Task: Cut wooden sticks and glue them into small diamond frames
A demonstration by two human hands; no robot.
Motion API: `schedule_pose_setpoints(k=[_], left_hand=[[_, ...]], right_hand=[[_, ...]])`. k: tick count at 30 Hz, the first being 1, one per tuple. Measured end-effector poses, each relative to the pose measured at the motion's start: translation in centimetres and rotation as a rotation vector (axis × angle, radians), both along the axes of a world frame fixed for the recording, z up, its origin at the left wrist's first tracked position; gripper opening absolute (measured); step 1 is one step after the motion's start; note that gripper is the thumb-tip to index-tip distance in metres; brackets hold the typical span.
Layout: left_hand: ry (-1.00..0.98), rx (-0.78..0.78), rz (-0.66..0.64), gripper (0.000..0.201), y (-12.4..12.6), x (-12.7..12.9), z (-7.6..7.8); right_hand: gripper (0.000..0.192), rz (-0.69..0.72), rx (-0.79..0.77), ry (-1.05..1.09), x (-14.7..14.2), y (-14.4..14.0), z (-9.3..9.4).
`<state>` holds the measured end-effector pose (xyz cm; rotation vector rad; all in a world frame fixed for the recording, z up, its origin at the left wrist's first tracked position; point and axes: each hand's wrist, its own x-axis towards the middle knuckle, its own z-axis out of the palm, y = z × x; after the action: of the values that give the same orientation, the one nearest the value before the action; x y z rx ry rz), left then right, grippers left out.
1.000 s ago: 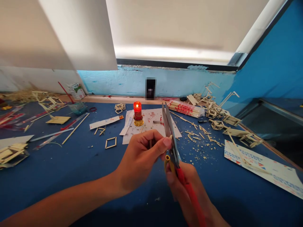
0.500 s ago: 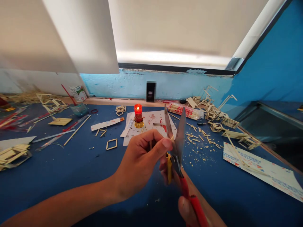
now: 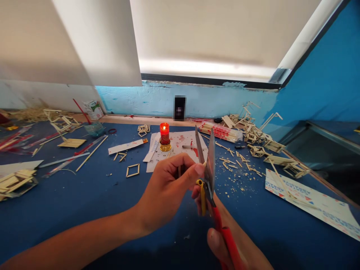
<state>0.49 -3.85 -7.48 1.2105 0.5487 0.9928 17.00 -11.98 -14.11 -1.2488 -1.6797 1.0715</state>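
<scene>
My left hand (image 3: 170,191) is closed in a pinch on a thin wooden stick (image 3: 204,164); only its pale tip shows past the thumb. That tip lies between the partly spread blades of the scissors (image 3: 210,176). Red handles and a yellow part near the pivot mark the scissors. My right hand (image 3: 221,243) grips them from below, thumb on the red handle, its other fingers partly hidden behind. Left of my hands, a small square stick frame (image 3: 132,170) lies flat on the blue table (image 3: 112,210).
A lit red candle (image 3: 164,135) stands on stained paper (image 3: 185,140) beyond my left hand. Cut stick pieces (image 3: 239,164) and crumbs lie to the right, near a bag of sticks (image 3: 221,132). Stick structures (image 3: 255,135) and a printed sheet (image 3: 309,202) lie farther right.
The scissor blades have drawn closer together around the stick. My right hand has shifted slightly left with the handles; my left hand has barely moved.
</scene>
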Motion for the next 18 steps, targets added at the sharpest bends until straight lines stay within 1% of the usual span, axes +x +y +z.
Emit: schedule_pose_setpoints(k=[5, 8, 10, 12, 15, 16, 18], left_hand=[[0.077, 0.068, 0.073, 0.035, 0.1, -0.1, 0.0], [0.115, 0.085, 0.103, 0.036, 0.0, -0.1, -0.3], [0.147, 0.094, 0.112, 0.036, 0.1, 0.0, -0.5], [0.199, 0.108, 0.116, 0.037, 0.2, 0.3, -0.7], [0.247, 0.137, 0.142, 0.036, 0.3, 0.8, -0.6], [0.245, 0.147, 0.153, 0.035, 0.3, 1.0, -0.6], [0.237, 0.177, 0.166, 0.033, 0.4, 1.1, -0.5]], right_hand=[[0.04, -0.001, -0.023, 0.025, -0.5, 0.8, 0.3], [0.045, -0.005, -0.028, 0.055, -0.7, 1.4, 0.3], [0.047, -0.006, -0.036, 0.07, -1.0, 1.5, -0.1], [0.048, -0.054, -0.086, 0.112, -1.4, 1.4, -0.8], [0.05, -0.19, -0.226, 0.268, -2.0, 1.3, -2.0], [0.05, -0.211, -0.255, 0.318, -2.1, 1.4, -2.2], [0.05, -0.197, -0.243, 0.367, -1.9, 1.9, -2.2]])
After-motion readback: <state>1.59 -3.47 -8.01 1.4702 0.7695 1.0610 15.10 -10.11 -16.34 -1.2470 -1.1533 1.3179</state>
